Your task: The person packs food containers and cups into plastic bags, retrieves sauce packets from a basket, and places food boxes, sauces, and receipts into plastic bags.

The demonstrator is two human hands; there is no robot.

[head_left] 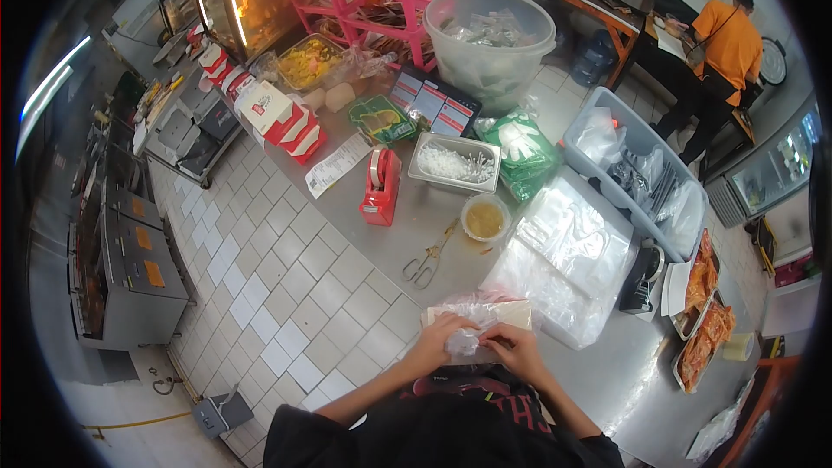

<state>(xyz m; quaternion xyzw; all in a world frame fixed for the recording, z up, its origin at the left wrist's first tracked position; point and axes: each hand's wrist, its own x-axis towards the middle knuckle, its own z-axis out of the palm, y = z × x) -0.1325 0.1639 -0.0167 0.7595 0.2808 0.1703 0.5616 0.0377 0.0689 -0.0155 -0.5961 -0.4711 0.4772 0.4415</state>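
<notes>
At the near edge of the steel table, my left hand [444, 335] is closed on the gathered film of a clear plastic bag [464, 342]. My right hand [513, 350] pinches the same film from the other side, fingertips pressed together. Inside or under the film lies a pale, flat-sided thing like a box [518, 315]; its contents are hidden. Just beyond the hands lie scissors [422, 269] and a round tub of yellowish liquid [484, 218]. A stack of clear plastic bags [568, 251] is to the right.
Farther back stand a red tape dispenser [380, 189], a steel pan of small white packets [455, 163], a tablet [433, 100] and red-and-white cartons [277, 117]. To the right are a blue-grey bin [637, 178] and trays of reddish food [704, 342]. A person in orange [728, 43] works behind.
</notes>
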